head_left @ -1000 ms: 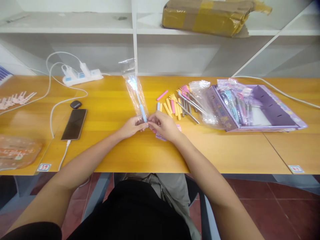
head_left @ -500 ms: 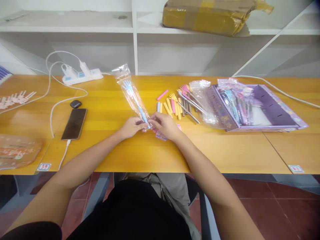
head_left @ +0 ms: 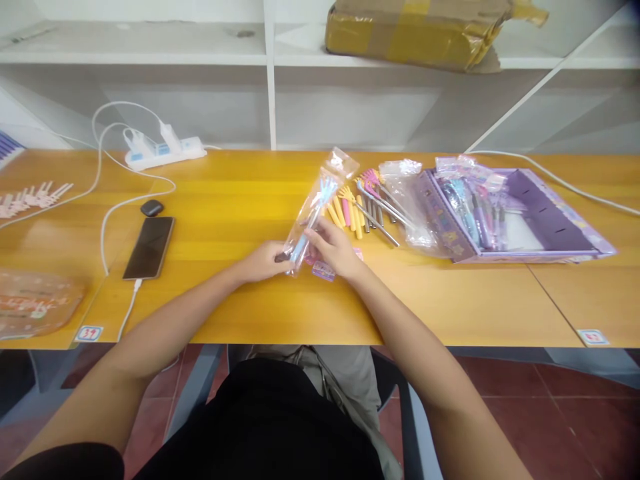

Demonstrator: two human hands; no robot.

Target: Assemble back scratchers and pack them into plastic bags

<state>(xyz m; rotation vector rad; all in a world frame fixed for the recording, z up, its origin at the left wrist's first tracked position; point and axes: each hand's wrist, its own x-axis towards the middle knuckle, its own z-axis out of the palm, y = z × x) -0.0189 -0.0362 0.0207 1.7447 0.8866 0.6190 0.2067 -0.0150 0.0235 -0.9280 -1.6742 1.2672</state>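
A blue hand-shaped stick (head_left: 301, 245) lies inside a clear plastic bag (head_left: 342, 163), tilted with its fingers up and to the right. My left hand (head_left: 267, 261) pinches the bag's lower end. Higher up on the same bag, my right hand (head_left: 331, 245) is closed on its right side. Small pink and purple cards (head_left: 323, 270) lie under and beside my right hand. Just beyond it are several yellow, pink and grey handles (head_left: 359, 223), with loose hand-shaped sticks (head_left: 371, 179) on and beside them.
To the right are clear bags (head_left: 425, 237) and a purple box (head_left: 550, 223) holding packed sticks. A phone (head_left: 149, 248), a black case (head_left: 151, 208), a power strip (head_left: 167, 153) and white cables lie left. A taped carton (head_left: 410, 33) sits on the shelf.
The bag with the blue stick has swung from leaning left to leaning right, its top now near the loose sticks. My left hand has shifted slightly down, and my right hand holds higher on the bag.
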